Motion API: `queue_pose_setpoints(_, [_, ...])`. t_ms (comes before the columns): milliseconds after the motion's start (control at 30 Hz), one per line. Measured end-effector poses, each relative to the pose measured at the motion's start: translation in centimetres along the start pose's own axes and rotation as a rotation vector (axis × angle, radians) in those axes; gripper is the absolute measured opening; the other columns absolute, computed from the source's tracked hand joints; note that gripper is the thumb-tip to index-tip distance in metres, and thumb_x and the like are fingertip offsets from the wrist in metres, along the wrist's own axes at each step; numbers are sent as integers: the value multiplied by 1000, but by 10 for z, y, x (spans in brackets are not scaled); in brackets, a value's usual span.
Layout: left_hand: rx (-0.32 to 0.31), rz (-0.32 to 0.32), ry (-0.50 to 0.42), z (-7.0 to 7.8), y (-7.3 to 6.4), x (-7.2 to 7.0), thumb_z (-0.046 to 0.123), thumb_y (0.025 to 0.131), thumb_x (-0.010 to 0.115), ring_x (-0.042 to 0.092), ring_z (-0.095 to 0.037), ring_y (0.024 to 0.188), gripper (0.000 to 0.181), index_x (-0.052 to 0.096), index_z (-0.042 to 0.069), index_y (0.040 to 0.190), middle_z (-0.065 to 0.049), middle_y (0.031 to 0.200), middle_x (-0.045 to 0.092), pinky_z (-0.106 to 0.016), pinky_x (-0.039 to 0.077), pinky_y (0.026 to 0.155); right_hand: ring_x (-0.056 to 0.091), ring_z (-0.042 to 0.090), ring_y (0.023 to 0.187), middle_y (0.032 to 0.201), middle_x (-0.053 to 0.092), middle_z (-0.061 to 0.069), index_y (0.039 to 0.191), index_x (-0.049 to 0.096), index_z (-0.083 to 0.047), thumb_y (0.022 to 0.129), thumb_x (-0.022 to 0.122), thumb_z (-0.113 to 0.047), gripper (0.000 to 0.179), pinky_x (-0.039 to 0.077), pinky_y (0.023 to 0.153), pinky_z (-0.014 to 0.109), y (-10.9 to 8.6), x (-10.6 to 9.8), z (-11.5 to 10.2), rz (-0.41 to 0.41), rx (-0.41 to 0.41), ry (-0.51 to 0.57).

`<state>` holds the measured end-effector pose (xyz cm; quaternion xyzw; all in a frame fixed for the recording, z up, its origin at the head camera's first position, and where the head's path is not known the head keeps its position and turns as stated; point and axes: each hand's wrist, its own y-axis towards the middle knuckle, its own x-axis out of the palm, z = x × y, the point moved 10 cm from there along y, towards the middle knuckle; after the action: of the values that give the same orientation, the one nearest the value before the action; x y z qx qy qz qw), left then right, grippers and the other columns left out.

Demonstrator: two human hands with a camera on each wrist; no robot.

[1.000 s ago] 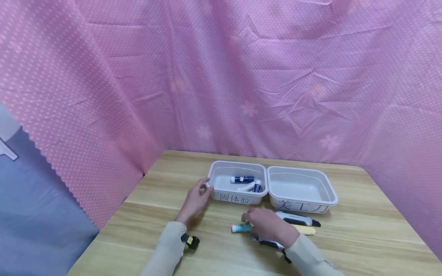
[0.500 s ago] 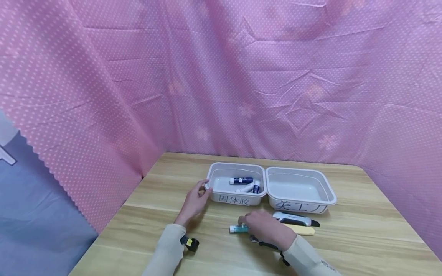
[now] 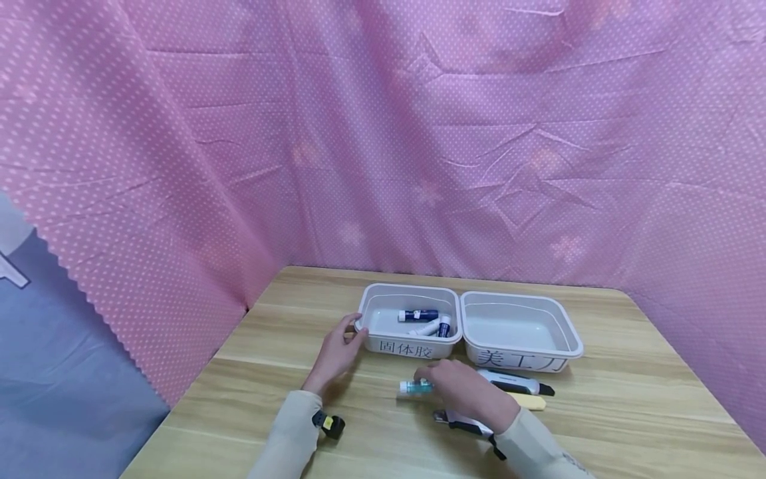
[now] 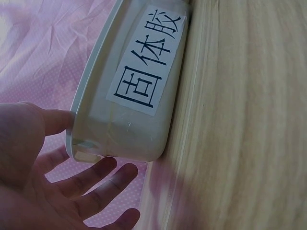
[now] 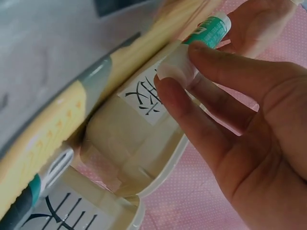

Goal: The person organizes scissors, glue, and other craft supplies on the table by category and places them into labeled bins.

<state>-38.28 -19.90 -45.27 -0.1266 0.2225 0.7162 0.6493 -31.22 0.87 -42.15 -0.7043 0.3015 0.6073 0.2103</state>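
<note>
My right hand (image 3: 463, 389) pinches a green glue stick with white ends (image 5: 209, 30) between thumb and fingertips, tilted just above the table. With thumb and fingers around its left corner, my left hand (image 3: 335, 349) holds the left white plastic box (image 4: 136, 127), labelled in Chinese characters. Inside that box lie a dark blue glue stick (image 3: 421, 315), a white one (image 3: 426, 328) and another blue one (image 3: 444, 326). Around my right hand lie a grey-and-black utility knife (image 3: 514, 383), a yellow knife (image 3: 529, 401) and another utility knife (image 3: 467, 424), partly hidden by that hand.
To the right, touching the first box, stands a second white plastic box (image 3: 571, 326) with a Chinese label and nothing inside. Both boxes rest on a wooden table (image 3: 239, 412). A pink dotted curtain (image 3: 383, 166) hangs behind the table and along its sides.
My right hand has lifted the green glue stick slightly off the table and moved a little away from me. My left hand stays at the box corner.
</note>
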Motion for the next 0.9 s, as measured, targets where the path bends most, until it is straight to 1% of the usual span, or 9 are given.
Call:
queue_pose_setpoints(167, [25, 1, -1, 3, -1, -1, 30, 104, 59, 68, -34, 111, 52, 48, 10, 151, -24, 132, 62, -45, 58, 95, 67, 8, 79, 97, 73, -2, 114, 75, -19, 83, 80, -1, 36, 58, 69, 22, -1, -9, -3, 47, -30, -18])
queue_pose_setpoints(300, [43, -1, -3, 6, -2, -1, 26, 105, 58, 68, -35, 110, 51, 47, 7, 150, -26, 132, 62, -46, 59, 94, 64, 6, 77, 94, 70, -1, 116, 75, -18, 86, 77, 1, 36, 56, 66, 19, -2, -17, -4, 81, -44, -20])
queue_pose_setpoints(367, [38, -3, 1, 6, -2, -1, 26, 105, 58, 68, -34, 110, 51, 47, 7, 151, -25, 132, 62, -46, 59, 94, 65, 6, 80, 96, 71, 0, 117, 75, -18, 87, 77, -1, 34, 56, 67, 20, -2, -20, -4, 93, -44, -14])
queue_pose_setpoints(500, [24, -1, 3, 4, -1, -1, 27, 105, 58, 68, -32, 109, 51, 47, 9, 151, -22, 131, 62, -45, 59, 94, 68, 9, 88, 105, 73, 2, 120, 74, -18, 87, 78, -2, 37, 59, 72, 23, -2, -27, -5, 114, -42, -4])
queue_pose_setpoints(700, [28, 2, 3, 3, 0, -1, 26, 105, 58, 68, -33, 109, 50, 47, 8, 151, -24, 131, 63, -46, 59, 94, 71, 13, 100, 119, 73, 0, 124, 73, -19, 86, 78, 0, 43, 61, 82, 26, -2, -33, -6, 133, -33, 7])
queue_pose_setpoints(800, [23, 2, -3, 2, 0, -1, 27, 105, 58, 68, -33, 110, 51, 47, 9, 151, -23, 132, 62, -45, 59, 95, 71, 14, 104, 123, 73, -2, 125, 72, -20, 87, 78, 0, 43, 61, 85, 28, -4, -38, -5, 151, -27, 2])
queue_pose_setpoints(900, [25, 2, -6, 2, 0, -1, 28, 105, 58, 68, -33, 111, 51, 47, 10, 151, -23, 133, 62, -46, 58, 95, 71, 15, 105, 121, 73, -2, 125, 72, -19, 88, 77, -2, 41, 61, 86, 30, -5, -44, -4, 185, -35, -22])
